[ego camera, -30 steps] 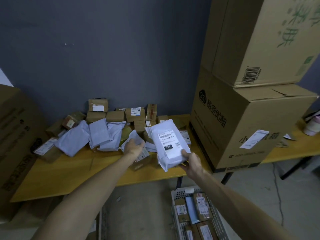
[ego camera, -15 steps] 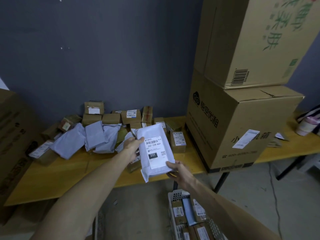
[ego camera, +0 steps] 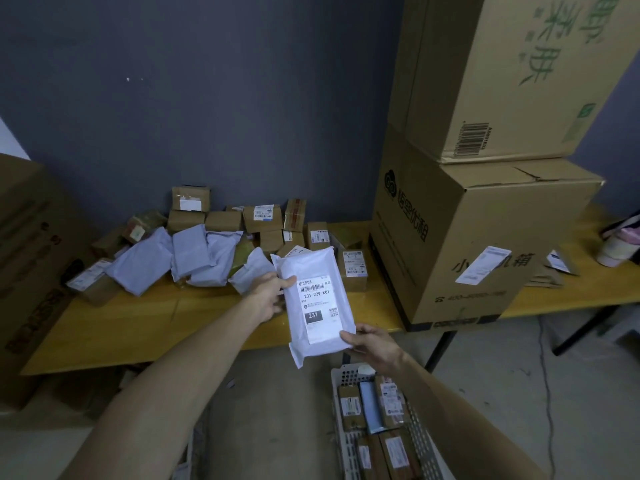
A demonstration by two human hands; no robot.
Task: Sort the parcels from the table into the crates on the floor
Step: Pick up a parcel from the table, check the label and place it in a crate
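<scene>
I hold a white poly mailer (ego camera: 313,299) up in front of me with both hands, over the front edge of the yellow worktop (ego camera: 121,327). My left hand (ego camera: 272,296) grips its upper left edge, thumb on the front face and fingers behind. My right hand (ego camera: 369,342) pinches the lower right corner, thumb on the front, fingers curled underneath. The mailer is tilted a little, label towards me; the shipping label (ego camera: 317,306) reads 231-239-K01, with 231 in a dark block below it.

Behind the mailer, the rest of the parcels lie on the worktop against the dark wall: a cluster of grey-white poly bags (ego camera: 180,254) to the left, small brown cartons (ego camera: 225,220) stacked along the back, and one labelled carton (ego camera: 353,268) just to the right of the mailer. Two large cardboard boxes stand on the right part of the worktop, the lower box (ego camera: 467,244) carrying the upper box (ego camera: 502,71). Further right, near the end of the worktop, a pale cup (ego camera: 613,251) stands.

On the floor below my right hand sits a white perforated crate (ego camera: 341,417), holding several small brown labelled parcels and a blue packet (ego camera: 370,405). Another big cardboard box (ego camera: 31,258) stands at the left end of the worktop.
</scene>
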